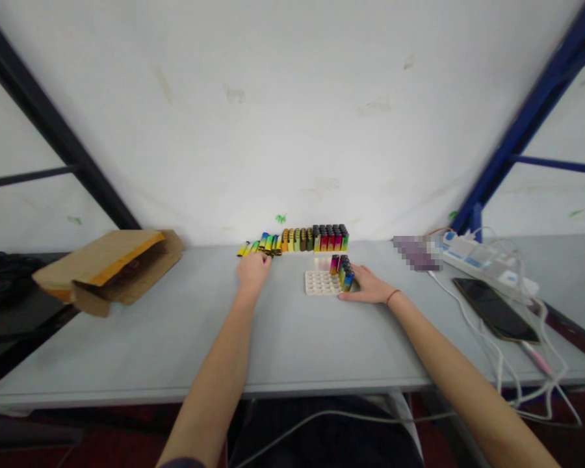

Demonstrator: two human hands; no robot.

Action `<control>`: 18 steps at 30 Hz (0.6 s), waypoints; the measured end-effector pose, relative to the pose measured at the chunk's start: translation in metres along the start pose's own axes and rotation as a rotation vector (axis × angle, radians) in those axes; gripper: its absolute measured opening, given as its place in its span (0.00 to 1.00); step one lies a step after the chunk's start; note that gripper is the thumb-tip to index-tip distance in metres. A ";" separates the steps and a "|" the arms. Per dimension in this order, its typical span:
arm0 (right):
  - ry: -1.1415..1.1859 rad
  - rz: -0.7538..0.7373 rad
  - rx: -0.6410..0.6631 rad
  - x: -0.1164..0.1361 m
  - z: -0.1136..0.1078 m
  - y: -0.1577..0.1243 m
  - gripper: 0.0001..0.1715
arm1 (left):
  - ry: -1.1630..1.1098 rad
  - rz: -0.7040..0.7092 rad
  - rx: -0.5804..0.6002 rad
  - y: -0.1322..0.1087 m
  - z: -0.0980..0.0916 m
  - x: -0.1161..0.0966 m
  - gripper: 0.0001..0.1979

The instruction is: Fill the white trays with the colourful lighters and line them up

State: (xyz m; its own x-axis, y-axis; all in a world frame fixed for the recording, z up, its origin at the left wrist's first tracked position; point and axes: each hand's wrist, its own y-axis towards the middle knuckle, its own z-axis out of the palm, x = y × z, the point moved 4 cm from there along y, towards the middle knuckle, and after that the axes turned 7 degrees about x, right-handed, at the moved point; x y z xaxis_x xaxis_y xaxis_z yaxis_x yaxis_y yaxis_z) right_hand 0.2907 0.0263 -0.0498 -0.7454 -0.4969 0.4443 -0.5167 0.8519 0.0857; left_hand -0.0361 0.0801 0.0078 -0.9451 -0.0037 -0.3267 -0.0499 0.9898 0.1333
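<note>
My left hand (254,268) is closed, its fingertips at a loose group of lying, gradient-coloured small cylinders (247,247); what it pinches is mostly hidden. My right hand (368,286) grips the right side of a white tray with round holes (316,284), thumb at the near corner and fingers behind. Several dark-topped, coloured cylinders (346,279) stand upright along the tray's right side, close to that hand; they may be lighters or batteries. The tray's left part shows bare holes.
Behind stand a white-based block of dark-topped cylinders (330,239) and a yellow-brown block (297,240), near the wall. A brown paper bag (112,266) lies at left. At right are a phone (494,309), a power strip (487,263), white cables and a pixelated purple object (416,252).
</note>
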 end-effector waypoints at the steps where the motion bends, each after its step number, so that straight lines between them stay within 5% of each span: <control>1: 0.002 -0.004 -0.001 0.000 0.000 0.000 0.52 | 0.024 -0.018 0.020 0.000 0.003 0.004 0.16; 8: -0.001 0.014 0.011 -0.001 0.001 0.000 0.53 | 0.127 0.073 0.017 -0.006 0.020 -0.011 0.16; 15: 0.000 0.020 0.006 0.001 0.000 -0.001 0.52 | 0.088 0.110 0.136 -0.005 0.032 -0.017 0.12; 18: -0.004 0.006 0.011 0.001 -0.001 -0.001 0.52 | -0.047 0.183 0.097 -0.002 0.035 -0.020 0.12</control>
State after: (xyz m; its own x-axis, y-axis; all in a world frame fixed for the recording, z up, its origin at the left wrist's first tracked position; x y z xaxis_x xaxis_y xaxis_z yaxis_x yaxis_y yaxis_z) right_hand 0.2906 0.0255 -0.0489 -0.7503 -0.4920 0.4416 -0.5166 0.8531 0.0728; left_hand -0.0060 0.0827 -0.0184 -0.9194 0.1816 -0.3488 0.1545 0.9825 0.1044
